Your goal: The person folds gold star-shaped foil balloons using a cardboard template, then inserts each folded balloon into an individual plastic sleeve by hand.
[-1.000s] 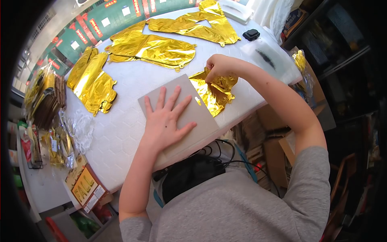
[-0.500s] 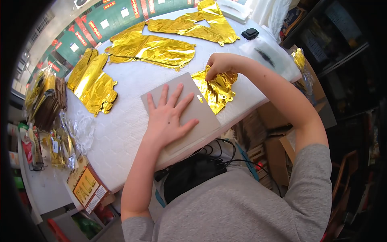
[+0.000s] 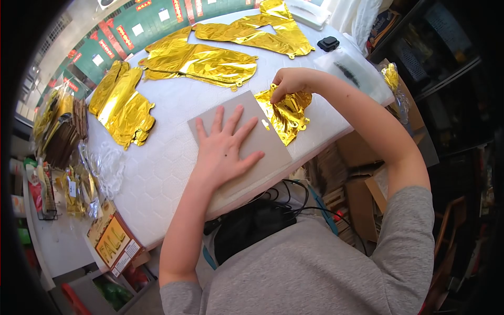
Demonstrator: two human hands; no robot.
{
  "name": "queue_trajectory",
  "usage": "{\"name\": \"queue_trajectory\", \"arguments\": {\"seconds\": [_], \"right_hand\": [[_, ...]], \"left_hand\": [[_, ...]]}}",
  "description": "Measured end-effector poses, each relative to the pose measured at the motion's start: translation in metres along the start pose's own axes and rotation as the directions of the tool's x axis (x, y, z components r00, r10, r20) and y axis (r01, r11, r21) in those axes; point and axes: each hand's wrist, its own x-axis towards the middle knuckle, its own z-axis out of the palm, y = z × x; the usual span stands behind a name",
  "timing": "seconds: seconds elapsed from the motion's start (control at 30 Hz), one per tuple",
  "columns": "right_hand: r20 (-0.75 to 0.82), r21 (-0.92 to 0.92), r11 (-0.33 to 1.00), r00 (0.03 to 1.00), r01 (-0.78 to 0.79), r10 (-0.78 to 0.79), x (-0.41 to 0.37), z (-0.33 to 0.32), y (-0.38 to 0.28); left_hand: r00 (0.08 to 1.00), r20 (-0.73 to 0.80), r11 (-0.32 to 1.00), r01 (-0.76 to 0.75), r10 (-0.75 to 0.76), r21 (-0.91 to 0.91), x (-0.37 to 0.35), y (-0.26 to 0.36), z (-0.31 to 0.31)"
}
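My left hand (image 3: 224,155) lies flat with spread fingers on a grey card (image 3: 270,144), which has a small hang hole near its right edge. Beside it, my right hand (image 3: 293,83) pinches the upper part of a crumpled gold foil balloon (image 3: 289,116). That foil meets the card's right edge; whether it continues underneath is hidden. Further back lie more flat foil balloons: one at the left (image 3: 123,110), one in the middle (image 3: 210,65) and one at the far side (image 3: 252,32).
A white padded cloth (image 3: 157,184) covers the table. Near its right side are a small black object (image 3: 328,43) and a clear plastic bag (image 3: 362,79). A box marked FALL (image 3: 114,240) stands at the left front, below bundled packets (image 3: 60,126). Black cables (image 3: 294,205) hang at the front edge.
The view has shifted slightly. My left hand and the grey card have slid a little to the right, toward the gold foil. My right hand keeps its pinch.
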Motion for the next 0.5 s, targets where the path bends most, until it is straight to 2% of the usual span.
{"name": "queue_trajectory", "arguments": {"seconds": [0.4, 0.5], "right_hand": [[-0.002, -0.002, 1.000, 1.000, 0.013, -0.013, -0.0004, -0.0011, 0.0036], [0.006, 0.045, 0.998, 0.999, 0.048, -0.048, 0.0033, -0.0026, 0.0064]], "left_hand": [[1.000, 0.011, 1.000, 0.008, -0.008, 0.009, 0.0071, 0.0065, 0.0015], [1.000, 0.012, 1.000, 0.010, -0.010, 0.007, 0.0078, 0.0067, 0.0020]]}}
